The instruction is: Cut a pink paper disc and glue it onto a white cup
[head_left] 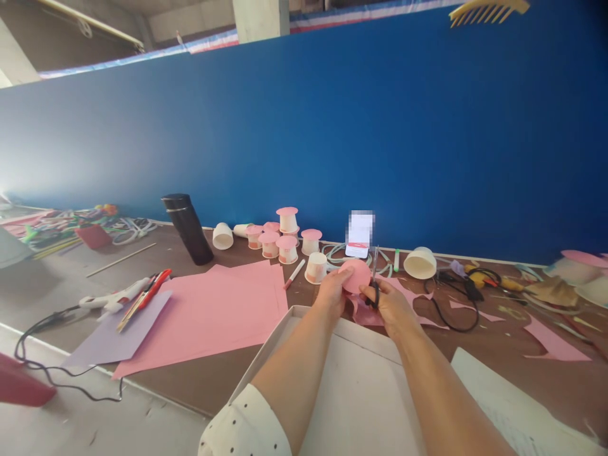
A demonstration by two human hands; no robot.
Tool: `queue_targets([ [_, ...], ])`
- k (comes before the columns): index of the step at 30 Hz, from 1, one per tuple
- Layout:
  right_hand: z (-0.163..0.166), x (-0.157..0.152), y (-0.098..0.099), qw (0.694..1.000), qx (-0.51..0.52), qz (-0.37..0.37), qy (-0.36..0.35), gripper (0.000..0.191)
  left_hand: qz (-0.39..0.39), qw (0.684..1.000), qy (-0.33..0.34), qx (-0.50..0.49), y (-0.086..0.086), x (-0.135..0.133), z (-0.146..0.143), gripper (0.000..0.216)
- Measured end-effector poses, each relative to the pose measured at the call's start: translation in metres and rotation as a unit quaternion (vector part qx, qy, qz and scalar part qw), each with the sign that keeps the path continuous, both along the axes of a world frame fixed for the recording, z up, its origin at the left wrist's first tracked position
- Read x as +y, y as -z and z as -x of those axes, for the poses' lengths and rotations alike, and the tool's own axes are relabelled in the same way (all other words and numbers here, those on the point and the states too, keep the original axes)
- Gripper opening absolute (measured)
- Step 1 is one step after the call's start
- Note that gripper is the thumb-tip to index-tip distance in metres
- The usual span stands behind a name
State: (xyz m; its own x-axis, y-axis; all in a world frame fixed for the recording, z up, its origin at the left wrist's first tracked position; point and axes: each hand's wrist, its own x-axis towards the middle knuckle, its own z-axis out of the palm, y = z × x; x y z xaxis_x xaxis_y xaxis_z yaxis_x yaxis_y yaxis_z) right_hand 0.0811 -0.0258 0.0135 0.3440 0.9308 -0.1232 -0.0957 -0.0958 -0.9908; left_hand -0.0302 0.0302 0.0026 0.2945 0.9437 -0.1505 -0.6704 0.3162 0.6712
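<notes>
My left hand (pixel 334 292) pinches the edge of a round pink paper disc (pixel 356 276). My right hand (pixel 390 305) is closed around the black handles of a pair of scissors (pixel 375 278), whose blades point up beside the disc's right edge. Pink paper offcuts (pixel 368 311) lie beneath both hands. Just left of the disc stands an upturned paper cup (pixel 316 268). Behind it, several upturned cups carry pink discs on top, one of them (pixel 311 242) apart from the cluster.
A white box lid (pixel 351 392) lies under my forearms. To the left are pink sheets (pixel 213 313), a glue gun (pixel 114 297), a utility knife (pixel 145 297) and a black thermos (pixel 189 228). A phone (pixel 359 234) leans on the blue partition (pixel 304 139). Cables and scraps lie right.
</notes>
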Motion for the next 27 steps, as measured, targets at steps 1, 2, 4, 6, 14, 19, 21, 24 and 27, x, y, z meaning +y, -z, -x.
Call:
queue_targets([
  [1,0.001,0.000,0.000,1.000,-0.004,0.002,0.000,0.043,0.001,1.000,0.001,-0.011,0.000,0.000,-0.001,0.037],
  [2,0.002,0.000,0.000,1.000,-0.007,0.003,-0.001,0.045,0.003,1.000,0.000,-0.020,-0.001,-0.001,-0.002,0.038],
  [4,0.005,0.000,0.001,1.000,-0.003,-0.003,-0.002,0.049,0.009,0.999,-0.002,-0.032,-0.002,-0.003,-0.004,0.040],
  [6,0.007,0.001,0.002,1.000,0.003,-0.016,-0.001,0.051,0.018,0.999,-0.003,-0.037,-0.003,-0.006,-0.007,0.038],
  [14,0.013,0.001,0.005,1.000,0.019,-0.025,-0.001,0.051,0.072,0.995,-0.021,-0.061,-0.007,-0.013,-0.016,0.026],
  [19,0.007,-0.001,0.006,0.997,0.046,0.042,-0.043,0.049,0.059,0.996,-0.062,-0.008,-0.005,-0.006,-0.011,0.039],
  [21,0.002,0.000,0.007,0.998,0.033,0.025,-0.050,0.042,0.034,0.996,-0.081,0.024,-0.003,-0.001,-0.006,0.044],
  [24,-0.005,-0.001,0.007,0.996,0.020,0.027,-0.081,0.043,0.005,0.994,-0.097,0.045,-0.002,0.004,0.000,0.049],
  [27,-0.008,-0.003,0.004,0.994,0.024,0.021,-0.106,0.046,-0.009,0.995,-0.089,0.045,-0.003,0.006,0.004,0.048],
])
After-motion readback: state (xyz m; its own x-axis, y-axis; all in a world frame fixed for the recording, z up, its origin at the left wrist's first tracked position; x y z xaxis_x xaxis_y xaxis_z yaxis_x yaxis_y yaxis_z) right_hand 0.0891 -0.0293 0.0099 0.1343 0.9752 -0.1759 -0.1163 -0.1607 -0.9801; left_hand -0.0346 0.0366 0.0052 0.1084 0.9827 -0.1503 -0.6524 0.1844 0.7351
